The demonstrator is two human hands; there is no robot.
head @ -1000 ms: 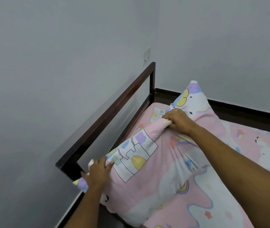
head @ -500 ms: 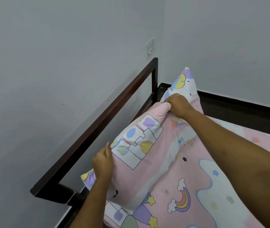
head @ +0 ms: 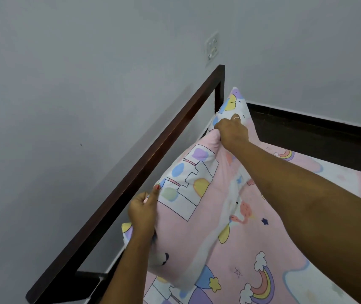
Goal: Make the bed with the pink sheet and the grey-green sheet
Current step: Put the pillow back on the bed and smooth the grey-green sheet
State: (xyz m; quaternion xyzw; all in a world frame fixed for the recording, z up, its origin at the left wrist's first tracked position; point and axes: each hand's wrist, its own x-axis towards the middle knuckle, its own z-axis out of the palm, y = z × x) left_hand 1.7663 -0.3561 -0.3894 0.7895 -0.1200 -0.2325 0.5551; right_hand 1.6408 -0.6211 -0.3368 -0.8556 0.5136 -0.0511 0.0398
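the fingers [head: 153, 195] of the left hand [head: 142, 213] are curled round the lower left edge of a pillow [head: 197, 194], with one digit laid straight up the front face, its red nail near the printed castle. the right hand [head: 232, 131], upper centre of the frame, has its fingers [head: 220, 131] pinched on a bunch of fabric at the pillow's top edge; a ring shows on one finger. how the fingertips lie behind the cloth cannot be told.

between the two hands the pillow stands tilted, its far corner poking up beside the post of the dark headboard rail [head: 153, 154], which runs from lower left to upper centre. whether pillow and rail touch is not clear.

a second ago the pillow lay lower and flatter over the head of the bed. now it is raised and tipped up steeply, and more of the pink sheet [head: 296, 270] shows under it at lower right, with a rainbow and clouds printed on it. the sheet lies spread on the mattress and reaches toward the dark bed frame [head: 318, 132] at upper right.

that suggests the pink sheet is already on and the step in hand is dressing or setting the pillow at the head. the lift frees the sheet below, so any creases there could be smoothed before the pillow comes down. the grey-green sheet is not in view, so that part of the task looks undone.

grey walls fill the rest, with a switch plate [head: 212, 47] above the rail.
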